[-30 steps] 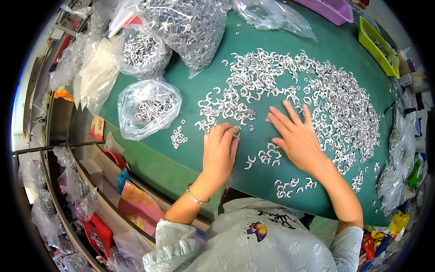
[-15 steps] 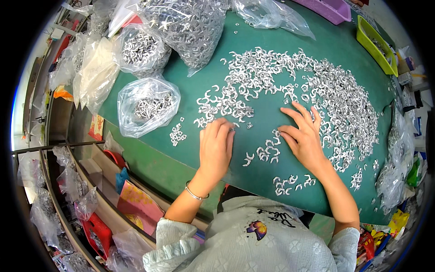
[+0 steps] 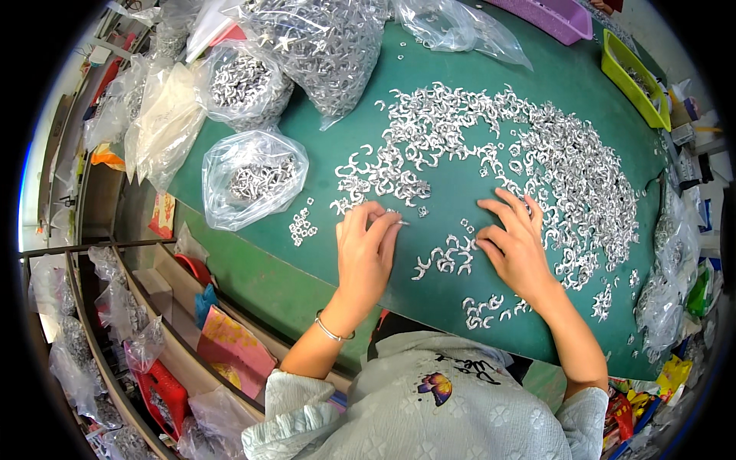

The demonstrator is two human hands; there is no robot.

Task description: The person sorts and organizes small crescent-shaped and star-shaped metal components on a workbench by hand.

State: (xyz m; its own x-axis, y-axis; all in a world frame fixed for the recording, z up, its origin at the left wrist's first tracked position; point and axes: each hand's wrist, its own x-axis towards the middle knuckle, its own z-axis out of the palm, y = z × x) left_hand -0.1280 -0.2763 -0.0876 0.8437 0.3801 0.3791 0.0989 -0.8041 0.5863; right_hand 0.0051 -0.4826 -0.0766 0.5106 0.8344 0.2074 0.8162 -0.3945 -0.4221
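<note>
My left hand point(image 3: 363, 249), with a bangle on its wrist, pinches a small silvery metal piece point(image 3: 403, 223) between thumb and forefinger. It is just below a scatter of crescent-shaped metal pieces point(image 3: 395, 184) on the green table point(image 3: 429, 307). My right hand point(image 3: 520, 249) is open, fingers spread and bent above the tabletop. Its thumb tip is close to a small cluster of crescents point(image 3: 446, 259), and its other fingertips are near the edge of the large heap of crescents point(image 3: 586, 172). Whether its thumb touches any piece I cannot tell.
An opened plastic bag point(image 3: 254, 180) of metal pieces stands on the left, near a few tiny square pieces point(image 3: 302, 228). Behind it sits a big bag of star-shaped pieces point(image 3: 326, 57). A yellow-green tray point(image 3: 636, 80) and purple tray point(image 3: 548, 17) lie at the far right.
The thumb and forefinger of my right hand have parted, and the hand has shifted slightly down. My left hand has turned a little, so the piece in its fingertips now shows.
</note>
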